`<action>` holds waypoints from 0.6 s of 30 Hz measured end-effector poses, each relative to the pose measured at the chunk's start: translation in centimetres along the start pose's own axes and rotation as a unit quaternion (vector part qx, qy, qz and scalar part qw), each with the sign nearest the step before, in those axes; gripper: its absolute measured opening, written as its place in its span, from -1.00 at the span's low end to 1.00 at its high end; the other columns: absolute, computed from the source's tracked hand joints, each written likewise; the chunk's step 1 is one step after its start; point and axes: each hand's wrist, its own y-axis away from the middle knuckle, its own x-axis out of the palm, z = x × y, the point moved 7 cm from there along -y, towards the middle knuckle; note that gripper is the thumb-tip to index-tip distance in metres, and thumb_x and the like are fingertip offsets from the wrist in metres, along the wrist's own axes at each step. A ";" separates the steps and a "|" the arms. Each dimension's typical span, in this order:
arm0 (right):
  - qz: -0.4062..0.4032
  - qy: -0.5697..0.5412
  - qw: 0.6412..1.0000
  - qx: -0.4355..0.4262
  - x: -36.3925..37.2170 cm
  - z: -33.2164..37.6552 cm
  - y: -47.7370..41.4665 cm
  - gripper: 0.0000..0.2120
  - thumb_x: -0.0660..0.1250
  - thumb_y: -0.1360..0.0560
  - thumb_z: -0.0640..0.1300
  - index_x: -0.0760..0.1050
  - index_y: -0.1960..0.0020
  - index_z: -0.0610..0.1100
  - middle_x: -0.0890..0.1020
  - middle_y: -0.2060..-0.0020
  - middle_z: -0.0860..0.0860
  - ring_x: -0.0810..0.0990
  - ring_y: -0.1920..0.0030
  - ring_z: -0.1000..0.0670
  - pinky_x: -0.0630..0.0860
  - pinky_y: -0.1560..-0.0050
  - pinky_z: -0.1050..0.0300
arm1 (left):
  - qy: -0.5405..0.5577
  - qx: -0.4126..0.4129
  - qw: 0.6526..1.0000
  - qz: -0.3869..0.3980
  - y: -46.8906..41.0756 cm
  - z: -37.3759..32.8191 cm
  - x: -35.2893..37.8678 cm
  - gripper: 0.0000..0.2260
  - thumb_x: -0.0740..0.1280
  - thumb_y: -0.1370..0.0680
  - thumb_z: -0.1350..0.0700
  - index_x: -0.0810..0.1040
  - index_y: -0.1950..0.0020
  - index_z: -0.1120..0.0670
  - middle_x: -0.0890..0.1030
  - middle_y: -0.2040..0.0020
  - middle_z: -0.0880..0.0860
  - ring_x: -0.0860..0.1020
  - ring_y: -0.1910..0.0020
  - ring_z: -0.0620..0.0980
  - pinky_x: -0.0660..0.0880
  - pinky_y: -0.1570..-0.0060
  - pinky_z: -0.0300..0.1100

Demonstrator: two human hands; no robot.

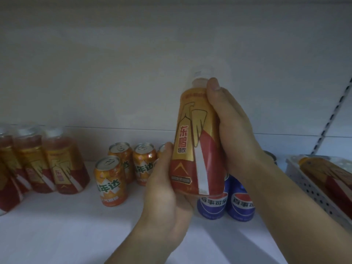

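Bottle [192, 141] of gold-and-red energy drink, held upright and tipped slightly left, in the air above the white shelf [66, 235], in front of the blue cans [241, 204] and right of the orange cans [111, 180]. I have it between both hands. My left hand [165, 189] cups the base from below with its thumb [167, 151] pressed on the lower left of the label. My right hand [234, 130] wraps the right side, with its thumb [213, 86] lying up by the neck; the other fingers of both hands curl behind the bottle, out of sight. The pale cap [200, 75] is blurred against the back wall. I judge it to be full and moderately heavy, with a plastic wall that gives a little under a hard squeeze and a glossy sleeve that could slide in the palm. The wide lower body is the place to take hold, with support under the base; the narrow neck offers a poorer grip. Matching bottles [64, 164] stand in a row at the far left, and a spare bottle [327, 174] lies in the perforated white basket [312, 189] at the right.
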 end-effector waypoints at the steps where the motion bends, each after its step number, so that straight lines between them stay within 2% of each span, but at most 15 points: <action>1: -0.007 0.003 1.000 -0.005 -0.1 0.2 0.1 -0.40 0.34 -0.42 0.32 0.52 -0.32 -0.01 0.71 -0.11 -0.09 0.76 -0.03 -0.09 0.69 -0.04 -0.10 | 0.026 -0.027 0.999 0.028 0.0 0.2 0.3 -0.58 0.16 -0.63 -0.10 0.78 0.11 0.01 0.75 0.03 0.11 0.74 0.13 0.02 0.66 0.21 -0.11; 4: -0.015 -0.006 1.000 -0.010 -0.4 0.7 0.2 -0.41 0.33 -0.40 0.30 0.51 -0.32 0.00 0.71 -0.10 -0.05 0.75 -0.03 -0.04 0.69 -0.02 -0.05 | 0.054 -0.092 0.990 0.095 0.1 0.3 0.7 -0.59 0.19 -0.57 -0.09 0.77 0.06 0.09 0.73 0.02 0.18 0.72 0.16 0.14 0.67 0.23 -0.07; 6: -0.024 -0.012 1.000 -0.016 -0.7 0.7 0.1 -0.47 0.33 -0.52 0.24 0.51 -0.36 -0.05 0.70 -0.07 -0.05 0.74 -0.04 -0.04 0.67 -0.03 -0.03 | 0.066 -0.150 0.978 0.131 0.4 0.8 0.7 -0.56 0.25 -0.45 -0.09 0.74 0.01 0.21 0.70 0.04 0.27 0.69 0.20 0.24 0.67 0.29 -0.05; 8: -0.038 -0.014 0.999 -0.026 -1.0 0.7 0.0 -0.54 0.32 -0.61 0.17 0.50 -0.38 -0.08 0.69 -0.09 -0.09 0.73 -0.08 -0.11 0.67 -0.08 -0.12 | 0.051 -0.173 0.975 0.131 0.6 1.1 0.5 -0.54 0.26 -0.41 -0.09 0.73 -0.01 0.23 0.69 0.03 0.30 0.69 0.19 0.27 0.67 0.29 -0.02; 10: -0.051 -0.017 0.998 -0.041 -1.3 0.8 -0.1 -0.59 0.34 -0.61 0.17 0.52 -0.35 -0.05 0.68 -0.13 -0.16 0.71 -0.12 -0.22 0.65 -0.15 -0.28 | -0.023 -0.121 0.987 0.105 0.2 0.6 0.1 -0.57 0.25 -0.48 -0.15 0.74 -0.05 0.12 0.71 -0.07 0.23 0.70 0.03 0.23 0.67 0.13 0.04; 12: -0.070 -0.014 0.995 -0.064 -1.5 1.1 -0.3 -0.56 0.35 -0.55 0.17 0.51 -0.35 -0.01 0.67 -0.15 -0.15 0.70 -0.15 -0.24 0.63 -0.18 -0.32 | -0.143 -0.004 0.987 0.074 0.0 -1.1 0.2 -0.64 0.35 -0.47 -0.25 0.72 -0.10 -0.06 0.73 -0.08 0.07 0.70 -0.10 0.07 0.67 0.04 0.03; 14: -0.077 -0.016 0.994 -0.073 -1.6 1.2 -0.3 -0.52 0.35 -0.53 0.18 0.49 -0.37 -0.01 0.67 -0.18 -0.15 0.69 -0.16 -0.25 0.63 -0.17 -0.35 | -0.252 0.110 0.959 0.069 0.3 -2.7 1.0 -0.62 0.49 -0.36 -0.27 0.68 -0.10 -0.13 0.73 -0.03 -0.08 0.70 -0.03 -0.09 0.66 0.11 -0.17; 16: -0.070 -0.009 0.995 -0.072 -1.4 1.2 -0.4 -0.50 0.35 -0.53 0.20 0.48 -0.38 0.00 0.67 -0.19 -0.16 0.69 -0.17 -0.24 0.63 -0.17 -0.35 | -0.267 0.149 0.949 0.072 0.7 -2.9 1.3 -0.61 0.54 -0.31 -0.22 0.66 -0.09 -0.17 0.72 -0.02 -0.13 0.70 -0.01 -0.14 0.61 0.16 -0.30; 18: -0.065 -0.007 0.995 -0.071 -1.3 1.2 -0.5 -0.48 0.35 -0.53 0.20 0.46 -0.41 -0.01 0.66 -0.21 -0.15 0.68 -0.20 -0.23 0.61 -0.20 -0.34 | -0.242 0.146 0.957 0.072 0.8 -2.6 1.2 -0.68 0.49 -0.33 -0.24 0.66 -0.07 -0.27 0.72 -0.03 -0.13 0.70 -0.02 -0.13 0.62 0.16 -0.25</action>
